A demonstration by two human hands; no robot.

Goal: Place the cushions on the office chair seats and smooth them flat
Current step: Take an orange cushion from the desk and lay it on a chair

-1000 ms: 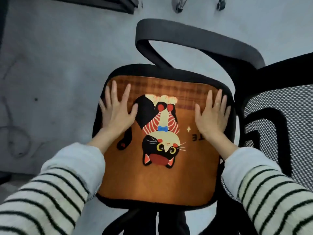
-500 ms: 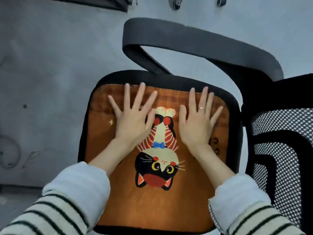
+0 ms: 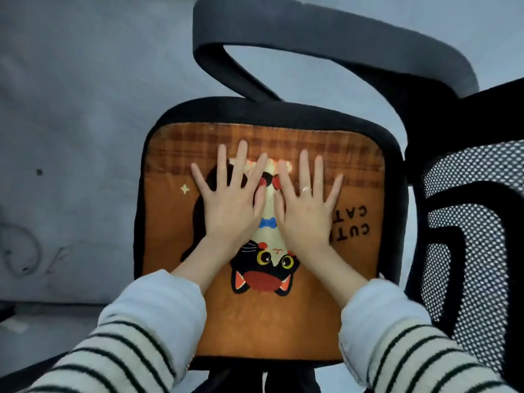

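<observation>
Hands (image 3: 266,211) on cushion (image 3: 255,321), on seat (image 3: 394,154)

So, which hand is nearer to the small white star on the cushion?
Left. The left hand lies flat just beside the star; the right hand lies beyond it, toward the "CUTE CAT" lettering.

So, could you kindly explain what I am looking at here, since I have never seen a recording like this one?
There is no machine: a person wears a camera on the head, so the single view looks forward and down at their own arms in striped sleeves. Below them is an office chair seat, black at its rim, with an orange cushion bearing a cartoon cat lying on it. The left hand and the right hand both lie flat on the cushion with fingers spread, side by side near its middle, pressing it rather than gripping anything. A ring shows on the right hand. The chair's mesh backrest is at the right, and its armrest curves across the top.
</observation>
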